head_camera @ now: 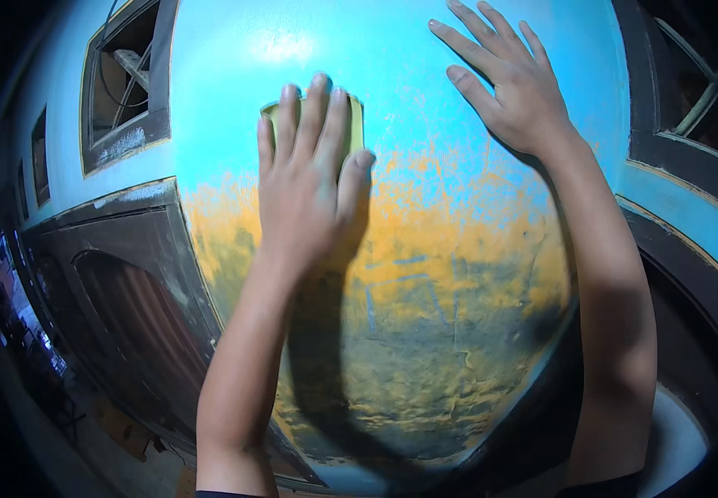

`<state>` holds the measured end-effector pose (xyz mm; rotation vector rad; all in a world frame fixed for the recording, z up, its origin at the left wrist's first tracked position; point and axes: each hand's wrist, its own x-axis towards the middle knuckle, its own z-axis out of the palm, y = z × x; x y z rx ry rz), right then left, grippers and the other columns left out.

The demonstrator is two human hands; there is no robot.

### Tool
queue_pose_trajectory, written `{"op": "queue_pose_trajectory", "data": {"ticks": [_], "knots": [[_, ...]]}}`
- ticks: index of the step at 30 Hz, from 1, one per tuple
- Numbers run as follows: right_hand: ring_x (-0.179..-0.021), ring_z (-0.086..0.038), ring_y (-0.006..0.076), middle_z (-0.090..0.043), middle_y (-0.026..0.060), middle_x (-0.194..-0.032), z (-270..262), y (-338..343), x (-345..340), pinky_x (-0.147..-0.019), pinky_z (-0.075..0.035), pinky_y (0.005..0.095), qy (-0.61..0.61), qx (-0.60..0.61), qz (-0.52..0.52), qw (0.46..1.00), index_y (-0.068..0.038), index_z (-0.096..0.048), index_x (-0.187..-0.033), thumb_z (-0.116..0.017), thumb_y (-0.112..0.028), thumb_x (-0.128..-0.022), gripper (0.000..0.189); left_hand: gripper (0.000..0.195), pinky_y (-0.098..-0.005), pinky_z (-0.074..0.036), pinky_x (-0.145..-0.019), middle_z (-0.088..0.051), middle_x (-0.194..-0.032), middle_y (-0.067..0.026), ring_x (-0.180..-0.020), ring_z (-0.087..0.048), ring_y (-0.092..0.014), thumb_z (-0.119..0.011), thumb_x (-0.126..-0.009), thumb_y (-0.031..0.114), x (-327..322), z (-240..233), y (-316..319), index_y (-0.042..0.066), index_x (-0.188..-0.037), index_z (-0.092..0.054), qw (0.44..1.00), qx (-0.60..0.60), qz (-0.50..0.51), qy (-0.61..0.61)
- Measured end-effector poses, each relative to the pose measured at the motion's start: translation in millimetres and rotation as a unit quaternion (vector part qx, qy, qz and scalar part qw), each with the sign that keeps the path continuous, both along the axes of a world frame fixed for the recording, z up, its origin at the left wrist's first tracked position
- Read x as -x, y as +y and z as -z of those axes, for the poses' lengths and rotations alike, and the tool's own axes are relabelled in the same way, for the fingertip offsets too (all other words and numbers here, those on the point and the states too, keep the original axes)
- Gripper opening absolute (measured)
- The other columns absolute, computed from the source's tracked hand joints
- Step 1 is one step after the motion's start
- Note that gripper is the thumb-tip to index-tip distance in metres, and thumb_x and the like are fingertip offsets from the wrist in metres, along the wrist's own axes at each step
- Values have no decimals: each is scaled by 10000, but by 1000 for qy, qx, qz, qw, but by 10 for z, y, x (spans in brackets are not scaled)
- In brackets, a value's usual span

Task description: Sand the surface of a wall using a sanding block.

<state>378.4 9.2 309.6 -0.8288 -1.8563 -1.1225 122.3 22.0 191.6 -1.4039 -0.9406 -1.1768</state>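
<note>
My left hand (301,180) lies flat over a small yellow-green sheet (356,121), seemingly sandpaper, and presses it to a painted wall (222,124). Most of the sheet is hidden under the fingers; its top and right edges show. Higher up and to the right, my right hand (517,93) rests against or just off the bright blue paint, fingers spread, holding nothing. Below both hands the blue gives way to a speckled band, then to a worn orange and dark, rough patch (408,324) with cracks and faint blue lines.
Left of the wall section stand a dark panelled door (128,299) and a framed opening (127,75) with a hanging cable. Another dark-framed window (695,106) is on the right. Brown cardboard (119,429) lies on the floor at lower left.
</note>
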Motion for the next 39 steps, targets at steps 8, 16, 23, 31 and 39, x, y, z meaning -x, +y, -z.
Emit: {"op": "queue_pose_trajectory", "data": {"ticks": [8,16,23,31,39], "knots": [[-1580,-281,387,-357,131,-1701,13,-36,-43,-1295,-155,590,-12,-1,0,1000,-233,-485,-1591,-477,-409,-1081,540,645,-568,-136,-1292,-333,-1713,-118,-1599,-233,-382,-482,-1073,459,-176,-180,35,108,-1612,-437,1000,-6,-9,20],[-1587,-271,371,-355,125,-1704,29,-51,-83,-1298,-152,587,-12,-4,5,1000,-239,-474,-1597,-458,-426,-1086,545,614,-570,-162,-1284,-387,-1686,-122,-1573,-294,-390,-499,-1072,439,-417,-348,139,103,-1585,-476,998,-64,-3,-3],[-1587,-276,363,-347,117,-1708,73,-1,-68,-1298,-156,583,-7,1,1,1000,-237,-470,-1600,-449,-420,-1090,542,597,-574,-136,-1287,-350,-1708,-112,-1603,-237,-375,-512,-1063,406,-596,275,45,116,-1585,-484,1000,9,10,-15],[-1565,-313,384,-396,135,-1679,53,-16,-96,-1282,-175,592,-10,-44,-36,998,-203,-522,-1566,-437,-344,-1088,505,529,-580,-197,-1272,-404,-1671,-110,-1571,-294,-383,-449,-1100,357,-689,-551,189,100,-1559,-503,996,-82,16,7],[-1569,-305,373,-386,127,-1685,45,13,-137,-1289,-168,588,0,-6,-25,1000,-209,-515,-1570,-413,-322,-1088,505,556,-574,-166,-1280,-402,-1676,-111,-1582,-288,-375,-520,-1056,365,-944,413,49,109,-1549,-526,999,28,37,4]]}}
